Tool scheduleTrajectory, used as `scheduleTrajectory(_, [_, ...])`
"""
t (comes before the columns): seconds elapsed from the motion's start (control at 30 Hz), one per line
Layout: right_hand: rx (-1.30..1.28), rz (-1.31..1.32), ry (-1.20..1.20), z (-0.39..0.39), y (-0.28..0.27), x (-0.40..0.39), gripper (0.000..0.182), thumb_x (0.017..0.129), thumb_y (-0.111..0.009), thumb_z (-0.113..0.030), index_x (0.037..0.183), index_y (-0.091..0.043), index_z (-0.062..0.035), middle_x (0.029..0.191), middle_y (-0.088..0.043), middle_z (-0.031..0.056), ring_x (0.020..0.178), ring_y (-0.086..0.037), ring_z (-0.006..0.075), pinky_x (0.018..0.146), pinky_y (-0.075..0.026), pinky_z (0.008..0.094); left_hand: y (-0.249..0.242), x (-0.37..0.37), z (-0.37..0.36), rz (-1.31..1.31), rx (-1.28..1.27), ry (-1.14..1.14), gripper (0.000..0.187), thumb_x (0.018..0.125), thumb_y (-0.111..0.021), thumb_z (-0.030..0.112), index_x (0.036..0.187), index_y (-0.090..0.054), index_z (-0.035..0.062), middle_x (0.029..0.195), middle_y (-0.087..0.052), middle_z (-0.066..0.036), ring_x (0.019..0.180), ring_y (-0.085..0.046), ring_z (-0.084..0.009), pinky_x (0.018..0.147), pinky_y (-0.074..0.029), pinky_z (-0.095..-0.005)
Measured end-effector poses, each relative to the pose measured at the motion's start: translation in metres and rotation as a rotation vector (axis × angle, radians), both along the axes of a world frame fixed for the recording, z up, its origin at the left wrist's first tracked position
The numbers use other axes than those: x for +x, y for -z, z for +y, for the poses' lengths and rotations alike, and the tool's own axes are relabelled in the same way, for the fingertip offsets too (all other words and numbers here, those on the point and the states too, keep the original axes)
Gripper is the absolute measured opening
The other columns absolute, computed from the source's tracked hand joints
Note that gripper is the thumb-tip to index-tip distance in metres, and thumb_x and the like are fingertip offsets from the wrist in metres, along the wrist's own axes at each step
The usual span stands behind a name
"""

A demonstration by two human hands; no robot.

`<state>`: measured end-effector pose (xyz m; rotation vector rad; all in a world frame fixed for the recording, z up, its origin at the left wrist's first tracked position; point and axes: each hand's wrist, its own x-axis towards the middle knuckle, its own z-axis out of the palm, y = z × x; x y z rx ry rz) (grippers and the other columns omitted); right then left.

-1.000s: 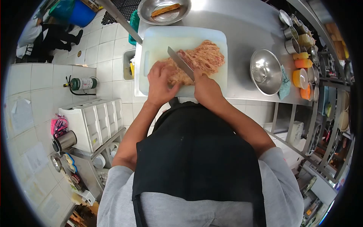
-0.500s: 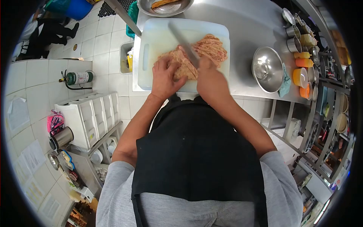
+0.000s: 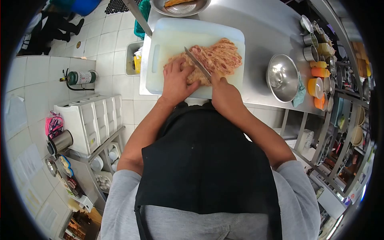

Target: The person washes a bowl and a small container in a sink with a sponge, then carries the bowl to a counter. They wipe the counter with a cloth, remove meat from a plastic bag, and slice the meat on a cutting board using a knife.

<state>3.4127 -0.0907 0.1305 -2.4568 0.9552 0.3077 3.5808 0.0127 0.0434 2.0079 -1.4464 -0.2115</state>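
Observation:
Raw, pale pink meat (image 3: pixel 222 56), partly cut into strips on its right side, lies on a white cutting board (image 3: pixel 166 34). My left hand (image 3: pixel 176 82) presses on the meat's left part with fingers bent over it and thumb apart, holding it in place. Gripped by its handle in my closed right hand (image 3: pixel 224 94) is a knife (image 3: pixel 196 62). The blade slants up and left across the meat, close to my left fingers. My right fist hides most of the handle.
A steel bowl (image 3: pixel 283 78) stands right of the board beside a teal cloth (image 3: pixel 300 91). Sauce bottles (image 3: pixel 320 72) and small containers line the counter's right edge. Another metal bowl (image 3: pixel 180 11) sits beyond the board. A person's legs (image 3: pixel 60 28) show at upper left.
The knife blade, blurred and raised higher before, now lies lower across the meat. My right hand has dropped slightly toward me. The cut strips on the right look more spread and joined to the rest.

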Motion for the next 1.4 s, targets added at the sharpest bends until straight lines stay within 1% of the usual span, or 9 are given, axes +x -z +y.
scheduleTrajectory(0.23, [-0.017, -0.147, -0.043, -0.012, 0.015, 0.031, 0.028, 0.095, -0.050, -0.002, 0.122, -0.047, 0.0049, 0.110, -0.066, 0.0348, 0.092, -0.071, 0.0514, 0.080, -0.057, 0.0576, 0.002, -0.002, -0.006, -0.038, 0.042, -0.003, 0.047, 0.077, -0.083, 0.034, 0.116, -0.076, 0.0088, 0.141, -0.053, -0.022, 0.138, -0.044, -0.0425, 0.115, -0.033, -0.0556])
scheduleTrajectory(0.33, [0.049, 0.065, 0.011, -0.011, -0.012, 0.015, 0.027, 0.095, -0.050, -0.002, 0.121, -0.046, 0.0038, 0.111, -0.066, 0.0347, 0.095, -0.071, 0.0516, 0.083, -0.056, 0.0580, -0.002, -0.004, -0.003, 0.001, 0.011, -0.051, 0.048, 0.077, -0.083, 0.034, 0.116, -0.075, 0.0073, 0.142, -0.052, -0.023, 0.138, -0.044, -0.0429, 0.114, -0.033, -0.0550])
scheduleTrajectory(0.47, [0.035, 0.082, -0.032, -0.020, -0.004, 0.011, 0.025, 0.096, -0.050, -0.003, 0.120, -0.047, 0.0037, 0.105, -0.067, 0.0345, 0.092, -0.072, 0.0507, 0.082, -0.058, 0.0574, -0.001, 0.008, -0.011, 0.079, -0.151, -0.141, 0.046, 0.079, -0.081, 0.031, 0.117, -0.073, 0.0068, 0.144, -0.052, -0.022, 0.135, -0.047, -0.0404, 0.114, -0.033, -0.0532])
scheduleTrajectory(0.57, [0.068, 0.032, -0.010, -0.024, 0.008, 0.003, 0.026, 0.097, -0.051, -0.004, 0.121, -0.045, 0.0038, 0.107, -0.067, 0.0357, 0.094, -0.070, 0.0526, 0.082, -0.057, 0.0589, 0.004, 0.028, -0.026, 0.137, -0.173, -0.234, 0.040, 0.082, -0.076, 0.026, 0.118, -0.073, 0.0087, 0.135, -0.061, -0.015, 0.129, -0.053, -0.0364, 0.111, -0.035, -0.0509])
scheduleTrajectory(0.73, [0.060, -0.027, 0.065, -0.014, 0.026, -0.006, 0.026, 0.104, -0.053, -0.012, 0.122, -0.042, 0.0031, 0.110, -0.067, 0.0360, 0.095, -0.069, 0.0545, 0.084, -0.054, 0.0616, 0.005, 0.038, -0.036, 0.066, -0.016, -0.160, 0.034, 0.085, -0.071, 0.021, 0.117, -0.074, 0.0094, 0.115, -0.071, -0.009, 0.122, -0.058, -0.0347, 0.102, -0.041, -0.0503])
scheduleTrajectory(0.83, [0.043, -0.048, 0.062, -0.012, 0.024, -0.005, 0.026, 0.103, -0.054, -0.011, 0.120, -0.042, 0.0033, 0.109, -0.068, 0.0357, 0.093, -0.069, 0.0548, 0.083, -0.054, 0.0620, 0.007, 0.036, -0.039, 0.055, -0.023, -0.150, 0.031, 0.085, -0.071, 0.020, 0.114, -0.074, 0.0088, 0.113, -0.071, -0.009, 0.117, -0.059, -0.0355, 0.097, -0.045, -0.0498])
scheduleTrajectory(0.93, [0.052, -0.050, 0.005, -0.016, 0.013, -0.001, 0.026, 0.093, -0.052, -0.002, 0.117, -0.045, 0.0036, 0.105, -0.067, 0.0335, 0.089, -0.071, 0.0519, 0.079, -0.057, 0.0582, 0.013, 0.030, -0.040, 0.008, -0.090, -0.184, 0.029, 0.084, -0.071, 0.020, 0.110, -0.073, 0.0083, 0.113, -0.071, -0.011, 0.111, -0.061, -0.0362, 0.094, -0.047, -0.0493])
scheduleTrajectory(1.17, [0.007, -0.121, -0.044, -0.025, 0.016, 0.039, 0.023, 0.093, -0.053, -0.002, 0.115, -0.050, 0.0043, 0.101, -0.070, 0.0330, 0.093, -0.072, 0.0491, 0.080, -0.057, 0.0572, 0.011, 0.037, -0.041, 0.044, -0.005, -0.173, 0.031, 0.082, -0.072, 0.020, 0.110, -0.073, 0.0060, 0.112, -0.070, -0.013, 0.107, -0.061, -0.0380, 0.092, -0.050, -0.0492])
scheduleTrajectory(1.4, [0.085, 0.022, 0.004, -0.028, -0.009, 0.040, 0.026, 0.092, -0.053, 0.002, 0.117, -0.051, 0.0055, 0.104, -0.071, 0.0329, 0.100, -0.071, 0.0489, 0.086, -0.055, 0.0575, 0.025, 0.040, -0.041, 0.026, -0.183, -0.186, 0.032, 0.078, -0.074, 0.022, 0.107, -0.074, 0.0080, 0.116, -0.069, -0.009, 0.108, -0.062, -0.0355, 0.090, -0.051, -0.0484])
